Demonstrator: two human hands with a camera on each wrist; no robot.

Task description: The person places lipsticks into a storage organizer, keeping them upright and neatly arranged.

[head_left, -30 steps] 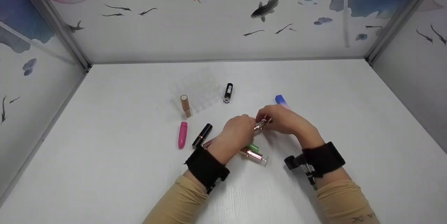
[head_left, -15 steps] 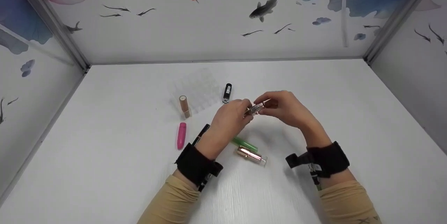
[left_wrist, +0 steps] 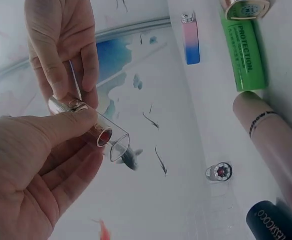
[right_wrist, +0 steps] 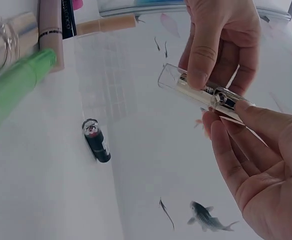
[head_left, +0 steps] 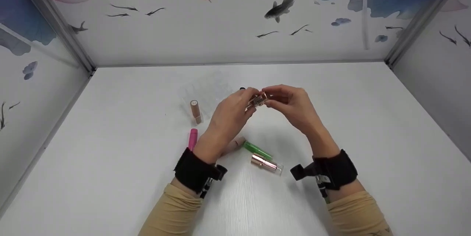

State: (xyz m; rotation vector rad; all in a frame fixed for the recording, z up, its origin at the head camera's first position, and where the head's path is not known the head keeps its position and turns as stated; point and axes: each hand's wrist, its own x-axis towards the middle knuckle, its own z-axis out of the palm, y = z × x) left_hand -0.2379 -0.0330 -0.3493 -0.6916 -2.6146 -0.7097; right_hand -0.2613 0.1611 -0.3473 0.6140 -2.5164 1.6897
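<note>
From my far seat I am seeing both hands working on one lipstick tube [head_left: 258, 99], which they are holding between them above the white table [head_left: 110, 136], to the right of the clear compartment tray [head_left: 206, 89]. The left hand [head_left: 231, 114] is gripping the side with the transparent cap [right_wrist: 169, 82], its thumb pressing on it. The right hand [head_left: 294, 107] is pinching the metallic end, so both hands are standing narrow, with the same tube in them.

I am judging that the step in hand is a two-handed adjusting of this tube; whether the fingers are turning it, or pushing or pulling the cap, I cannot tell. The tan lipstick [head_left: 195, 111] is standing, a little tilted, in the near edge of the tray, so I am supposing this tube is perhaps going there too. In that case the next move is calling for one hand to let go, and for the other to bring the tube upright over a compartment. The black tube [right_wrist: 97, 141] is lying just beside the tray, so I am thinking the fingers could knock it.
</note>
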